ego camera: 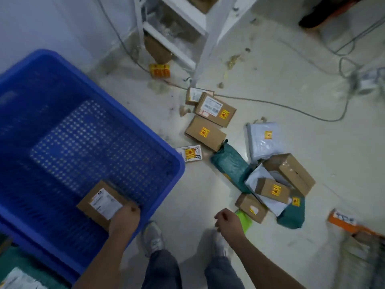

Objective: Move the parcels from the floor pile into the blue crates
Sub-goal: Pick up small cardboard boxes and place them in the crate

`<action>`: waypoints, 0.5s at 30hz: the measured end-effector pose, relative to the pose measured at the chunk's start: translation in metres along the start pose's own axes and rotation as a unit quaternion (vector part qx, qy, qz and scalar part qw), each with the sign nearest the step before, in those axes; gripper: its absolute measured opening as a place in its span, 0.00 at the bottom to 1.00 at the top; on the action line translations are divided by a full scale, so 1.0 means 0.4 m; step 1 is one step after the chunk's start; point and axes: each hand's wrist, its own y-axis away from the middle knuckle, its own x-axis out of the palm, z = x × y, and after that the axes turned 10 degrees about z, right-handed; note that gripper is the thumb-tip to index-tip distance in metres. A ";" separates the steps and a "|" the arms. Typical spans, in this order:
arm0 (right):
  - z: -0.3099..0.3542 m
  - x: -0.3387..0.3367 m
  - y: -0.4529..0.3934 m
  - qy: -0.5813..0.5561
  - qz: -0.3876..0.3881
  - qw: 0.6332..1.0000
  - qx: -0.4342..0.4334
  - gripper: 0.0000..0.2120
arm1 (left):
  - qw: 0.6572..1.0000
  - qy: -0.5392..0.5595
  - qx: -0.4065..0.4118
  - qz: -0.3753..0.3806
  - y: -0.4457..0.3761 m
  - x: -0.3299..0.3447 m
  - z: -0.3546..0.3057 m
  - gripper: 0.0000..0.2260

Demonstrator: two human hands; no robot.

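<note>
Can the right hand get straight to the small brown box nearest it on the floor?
Probably yes. The right hand holds nothing and hovers beside the box, whose top is uncovered; only its far edge tucks under the white mailer.

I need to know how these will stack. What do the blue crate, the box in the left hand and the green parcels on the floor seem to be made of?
Blue perforated crate: looks like rigid moulded plastic. Brown labelled box in the left hand: matte cardboard. Green wrinkled parcel: probably soft plastic mailer film.
</note>
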 end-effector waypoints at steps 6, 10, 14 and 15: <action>-0.260 -0.140 -0.010 -0.073 -0.021 0.993 0.091 0.07 | 0.994 -0.065 0.090 0.009 0.028 0.183 -0.172 0.08; -0.419 -0.226 -0.024 -0.117 0.011 0.984 0.134 0.07 | 0.980 -0.160 0.062 0.101 0.050 0.369 -0.231 0.07; -0.558 -0.348 -0.030 -0.148 0.037 0.979 0.138 0.13 | 0.975 -0.165 -0.019 0.150 0.096 0.588 -0.264 0.09; -0.592 -0.388 -0.028 -0.147 0.040 0.979 0.139 0.13 | 0.969 -0.178 -0.035 0.169 0.113 0.647 -0.283 0.10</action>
